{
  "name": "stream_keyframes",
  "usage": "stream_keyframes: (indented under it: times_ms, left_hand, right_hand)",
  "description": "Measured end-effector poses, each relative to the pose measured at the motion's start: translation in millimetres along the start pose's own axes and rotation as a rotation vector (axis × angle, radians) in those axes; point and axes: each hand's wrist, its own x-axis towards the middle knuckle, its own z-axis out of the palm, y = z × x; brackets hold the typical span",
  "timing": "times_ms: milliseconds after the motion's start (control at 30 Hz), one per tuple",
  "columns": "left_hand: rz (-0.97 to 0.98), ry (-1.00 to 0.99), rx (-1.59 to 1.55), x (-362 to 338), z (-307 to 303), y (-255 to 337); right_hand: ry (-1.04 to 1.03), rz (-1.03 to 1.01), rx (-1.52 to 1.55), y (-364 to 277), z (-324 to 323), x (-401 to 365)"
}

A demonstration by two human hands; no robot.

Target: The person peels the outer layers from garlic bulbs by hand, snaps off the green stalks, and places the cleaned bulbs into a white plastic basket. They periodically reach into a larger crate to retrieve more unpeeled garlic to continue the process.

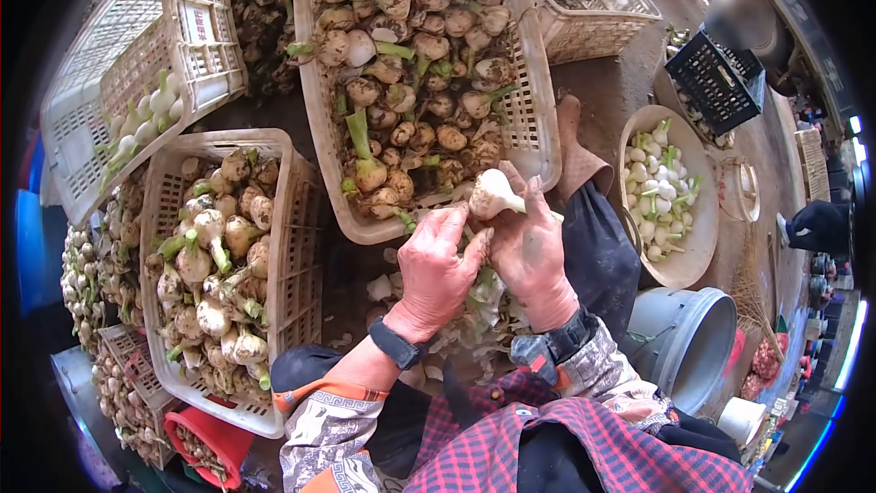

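Observation:
A pale, cleaned garlic bulb (491, 194) with a short stem rests in my right hand (537, 251), its fingers curled round the stem side. My left hand (433, 260) is just beside the bulb, closed with thumb and fingers together; what is in its pinch, if anything, is hidden. Beyond both hands, a large white crate (540, 119) holds many soil-covered garlic bulbs (424, 46) with cut green stems. Below the hands, loose peeled skins (493, 306) lie between my knees.
At left stands another crate (290, 219) of dirty bulbs; a tilted crate (196, 46) holds clean white ones. On the right are a round basin (698, 251) of clean garlic, a grey bucket (675, 338) and a black crate (721, 82). A red bucket (235, 434) stands lower left.

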Motion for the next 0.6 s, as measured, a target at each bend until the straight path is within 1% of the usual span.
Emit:
stream_keyframes:
  times_ms: [67, 200, 233, 333, 433, 533, 567, 600]
  left_hand:
    - [-0.026, 0.023, 0.007, 0.6, -2.6, 0.0]
    - [0.020, 0.030, 0.089, 2.6, -3.1, -6.0]
    - [0.022, 0.009, 0.076, 2.5, -3.3, -6.7]
    - [0.044, -0.040, 0.060, 2.4, -4.6, -9.1]
    - [0.085, -0.048, 0.087, 1.4, -2.1, -13.0]
    - [0.115, -0.039, 0.110, -0.4, -0.3, -16.9]
    - [0.126, -0.037, 0.107, -0.7, -0.1, -17.7]
    - [0.141, -0.033, 0.104, 1.0, -0.3, -18.3]
  right_hand:
    - [0.039, 0.000, -0.133, 2.6, 4.0, -4.5]
    - [0.152, -0.018, -0.355, 10.0, 8.9, -14.2]
    - [0.176, -0.044, -0.471, 13.3, 8.9, -15.1]
    - [0.189, -0.117, -0.560, 11.3, 1.5, -16.2]
    - [0.234, -0.118, -0.624, 10.2, 6.6, -19.4]
    - [0.180, -0.359, -0.836, 18.0, -2.2, -11.4]
    - [0.166, -0.379, -0.864, 15.0, -1.5, -12.2]
    - [0.166, -0.288, -0.792, 11.3, 0.1, -12.9]
